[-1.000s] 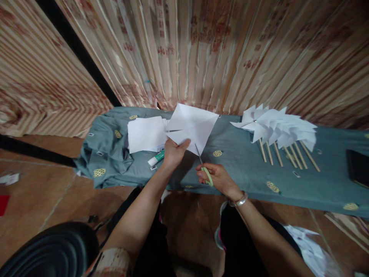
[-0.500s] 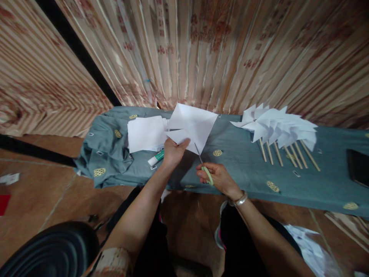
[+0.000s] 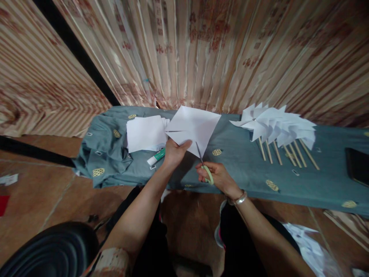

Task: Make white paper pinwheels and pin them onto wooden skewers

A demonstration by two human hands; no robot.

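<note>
My left hand (image 3: 175,154) pinches a white sheet of paper (image 3: 198,125) near its lower left edge, thumb on top. One slit runs inward from the sheet's left corner. In my right hand (image 3: 217,175) is a pair of scissors (image 3: 208,175) with light green handles, its blades pointing up at the paper's lower edge. Whether the blades are fully closed is hard to make out. A stack of white paper (image 3: 145,134) lies to the left, and a green and white glue stick (image 3: 155,157) sits just below it.
White paper pinwheels (image 3: 284,125) on wooden sticks lie overlapped at the right of the cloth-covered bench (image 3: 242,173). A dark phone-like object (image 3: 357,165) rests at the far right. A black round stool (image 3: 54,250) stands lower left; a bag of white paper pieces (image 3: 309,246) is on the floor.
The paper has shifted slightly right and its slit flap lies flatter, so the gap looks narrower. Both hands keep nearly the same place and hold.
</note>
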